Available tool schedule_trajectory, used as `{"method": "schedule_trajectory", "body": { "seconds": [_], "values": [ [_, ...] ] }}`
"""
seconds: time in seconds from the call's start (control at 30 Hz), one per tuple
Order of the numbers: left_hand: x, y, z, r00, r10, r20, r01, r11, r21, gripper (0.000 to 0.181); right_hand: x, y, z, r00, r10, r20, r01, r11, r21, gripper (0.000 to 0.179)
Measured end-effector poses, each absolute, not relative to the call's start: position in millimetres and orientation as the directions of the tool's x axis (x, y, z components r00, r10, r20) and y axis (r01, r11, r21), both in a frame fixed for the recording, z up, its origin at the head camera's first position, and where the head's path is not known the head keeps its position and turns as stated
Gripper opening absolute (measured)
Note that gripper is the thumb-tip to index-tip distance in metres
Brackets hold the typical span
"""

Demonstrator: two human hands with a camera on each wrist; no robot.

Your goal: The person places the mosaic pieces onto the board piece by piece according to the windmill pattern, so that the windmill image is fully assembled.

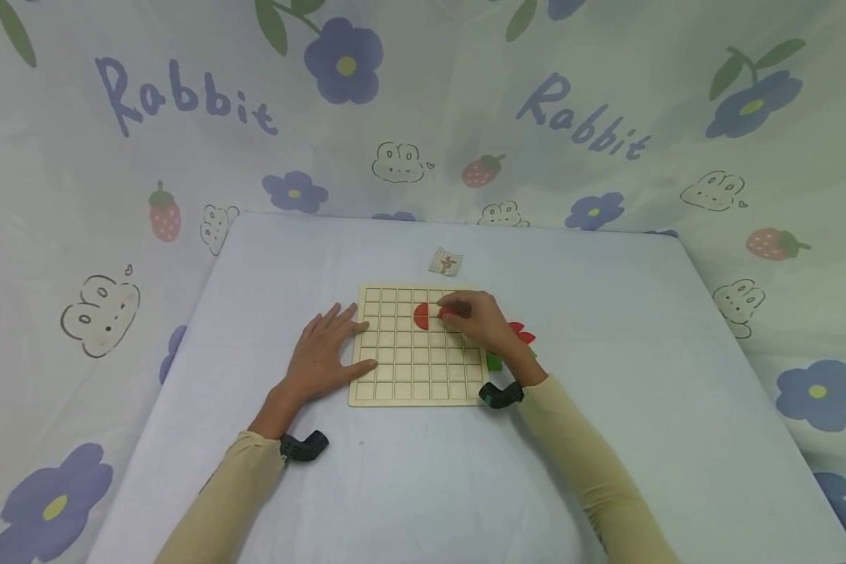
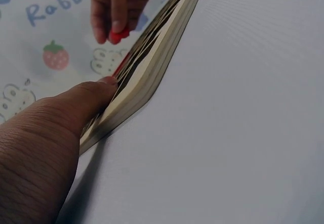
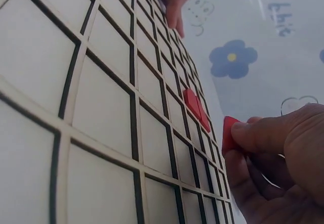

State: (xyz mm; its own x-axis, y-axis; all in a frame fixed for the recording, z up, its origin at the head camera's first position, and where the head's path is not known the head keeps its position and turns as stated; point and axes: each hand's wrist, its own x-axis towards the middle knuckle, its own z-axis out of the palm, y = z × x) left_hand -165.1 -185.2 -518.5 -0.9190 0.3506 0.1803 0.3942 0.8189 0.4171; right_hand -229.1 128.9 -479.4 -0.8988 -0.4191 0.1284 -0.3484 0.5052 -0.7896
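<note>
Wooden board [image 1: 421, 356] | left hand [image 1: 317, 350]: edge [image 2: 144, 92] | right hand [image 1: 485, 319]: red piece [image 3: 229, 137] | tabletop [image 1: 409, 486] around

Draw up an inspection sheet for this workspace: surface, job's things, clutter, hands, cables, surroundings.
Surface: smooth white tabletop.
Job's things: square, pale wooden grid board; two red quarter-circle pieces lying in its cells; red pointed pieces and green pieces beside it, partly hidden; small square printed card beyond it.
Clutter: nothing seen.
Hands: left hand spread, touching the board's left edge; right hand pinching a small red piece above the board.
Cables: nothing seen.
Surroundings: white backdrop printed with purple flowers, pink strawberries, rabbit faces and the word Rabbit.
</note>
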Motion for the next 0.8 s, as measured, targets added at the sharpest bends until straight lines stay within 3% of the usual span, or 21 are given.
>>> {"method": "schedule_trajectory", "body": {
  "seconds": [0.23, 0.8],
  "values": [
    [-164, -185, -518, -0.917, 0.355, 0.183, 0.399, 0.816, 0.418, 0.075, -231, 123, -479, -0.888, -0.447, 0.109, -0.364, 0.536, -0.762, 0.013],
    [-165, -186, -519, -0.92, 0.348, 0.181, 0.393, 0.818, 0.42, 0.076, -229, 118, -491, -0.839, -0.468, 0.278, -0.526, 0.568, -0.633, 0.008]
  ]
}}
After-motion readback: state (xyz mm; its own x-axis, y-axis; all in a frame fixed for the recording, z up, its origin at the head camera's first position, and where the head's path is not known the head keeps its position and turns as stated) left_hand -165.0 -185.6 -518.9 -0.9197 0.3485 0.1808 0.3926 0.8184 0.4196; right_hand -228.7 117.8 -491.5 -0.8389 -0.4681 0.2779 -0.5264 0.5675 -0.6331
